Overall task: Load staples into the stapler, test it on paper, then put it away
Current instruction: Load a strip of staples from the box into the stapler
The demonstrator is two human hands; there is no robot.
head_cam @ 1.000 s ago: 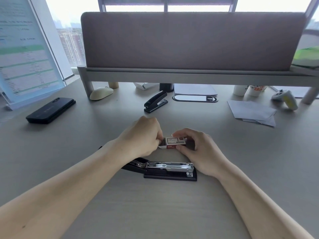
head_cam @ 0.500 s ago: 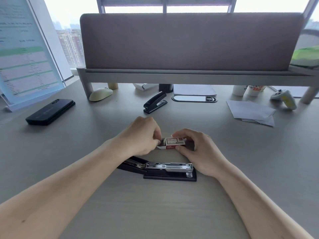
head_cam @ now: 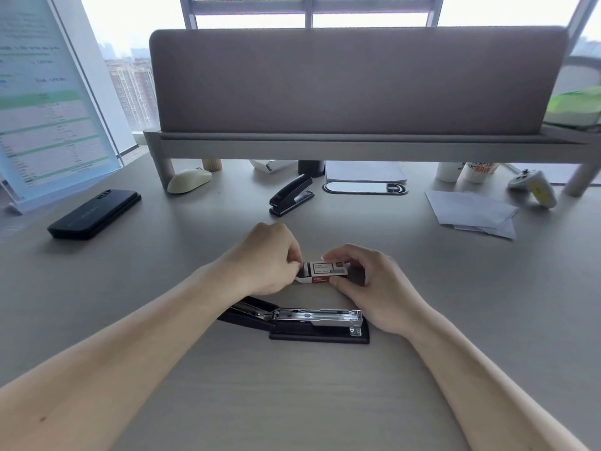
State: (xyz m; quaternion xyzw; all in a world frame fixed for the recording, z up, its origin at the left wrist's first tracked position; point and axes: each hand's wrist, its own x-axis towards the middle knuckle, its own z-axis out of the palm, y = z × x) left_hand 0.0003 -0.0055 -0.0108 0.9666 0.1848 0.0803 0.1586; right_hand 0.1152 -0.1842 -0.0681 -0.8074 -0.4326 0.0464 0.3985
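At frame centre the right hand (head_cam: 374, 288) holds the box (head_cam: 327, 271) between thumb and curled fingers. The left hand (head_cam: 266, 258) pinches at the box's open left end, on a flap or the staples; it is too small to tell. Just below them the stapler (head_cam: 312, 323) lies opened flat on the desk (head_cam: 292, 402), and the paper (head_cam: 471, 213) sits at upper right.
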